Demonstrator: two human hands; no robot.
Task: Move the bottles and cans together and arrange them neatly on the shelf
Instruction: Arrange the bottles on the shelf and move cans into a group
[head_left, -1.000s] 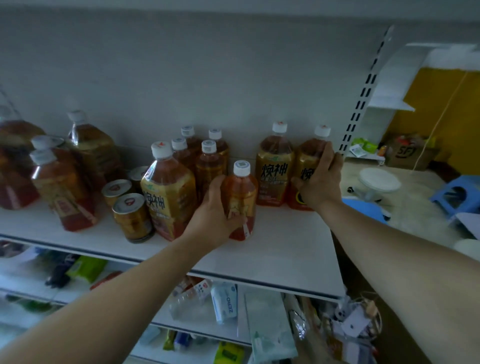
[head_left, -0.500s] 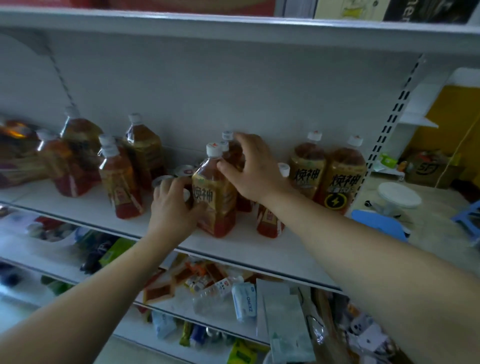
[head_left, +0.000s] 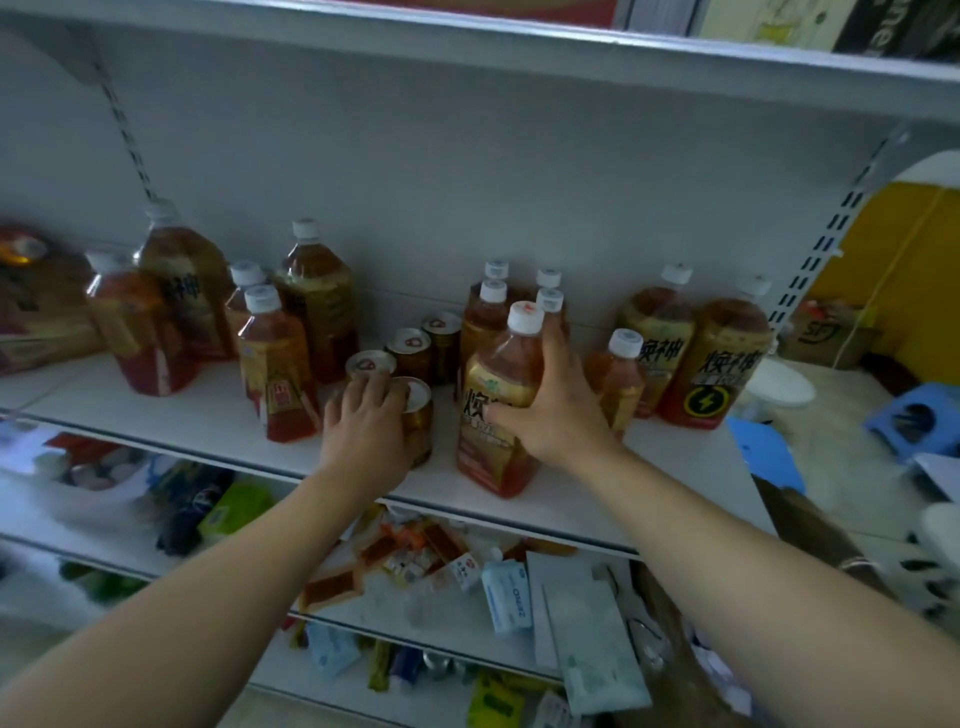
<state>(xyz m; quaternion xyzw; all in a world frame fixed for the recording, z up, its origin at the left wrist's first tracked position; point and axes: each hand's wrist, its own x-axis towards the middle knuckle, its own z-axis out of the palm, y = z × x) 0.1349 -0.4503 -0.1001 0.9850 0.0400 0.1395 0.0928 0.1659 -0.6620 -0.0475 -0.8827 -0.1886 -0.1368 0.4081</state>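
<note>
Left hand: the left hand (head_left: 366, 434) is cupped over the front gold can (head_left: 418, 415), fingers curled across its top and near side; the can's left half and most of its lid are hidden beneath it.
Right hand: the right hand (head_left: 553, 410) is wrapped round the front bottle (head_left: 498, 410), thumb across the gold label, fingers round the right shoulder. The fingertips behind the bottle cannot be seen.
Front bottle: upright on the white shelf (head_left: 597, 478), near its front edge; white cap with a red mark, label print partly covered by the thumb.
Other cans: three more gold cans (head_left: 410, 348) stand behind the held one, running back toward the rear panel; only lids and upper walls show.
Rear cluster: four slim bottles (head_left: 488, 312) stand directly behind the front bottle, bodies largely hidden, mainly caps visible.
Small bottle: a small bottle (head_left: 621, 379) just right of the right hand, lower part blocked by the wrist.
Right pair: two large bottles (head_left: 727, 358) at the shelf's right end, close together, well apart from the cans.
Left group: several bottles (head_left: 275, 364) of mixed sizes stand left of the cans, overlapping one another; exact count cannot be told. The farthest-left item is blurred and cut by the frame edge.
Lower shelf: a clutter of packets (head_left: 509, 592) beneath, mostly blurred, contents unreadable.
Upper shelf: only its underside edge shows; goods above are cut off.
Floor at right: a blue stool (head_left: 914, 415), partly cut off.
</note>
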